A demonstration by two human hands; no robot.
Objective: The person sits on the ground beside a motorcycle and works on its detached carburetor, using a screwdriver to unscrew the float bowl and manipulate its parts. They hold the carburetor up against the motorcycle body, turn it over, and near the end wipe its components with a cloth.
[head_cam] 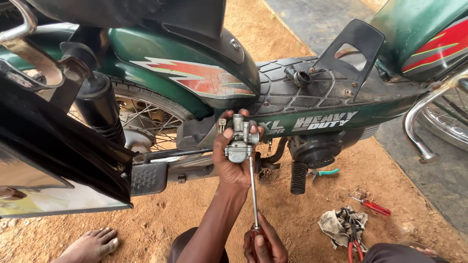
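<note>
My left hand (229, 160) is raised in front of a green moped (195, 63) and grips a small silver carburettor (239, 141) by its body. My right hand (265, 243), low near the bottom edge, is closed around the red handle of a long screwdriver (253, 190). The steel shaft runs straight up and its tip meets the underside of the carburettor. Both hands are in front of the moped's footboard and engine area.
The moped stands on reddish dirt, its spoked rear wheel (141, 117) at left. On the ground to the right lie a red screwdriver (373, 207), teal-handled pliers (324, 173), and a dirty rag with red-handled pliers (348, 226). My bare foot (90, 246) rests at lower left.
</note>
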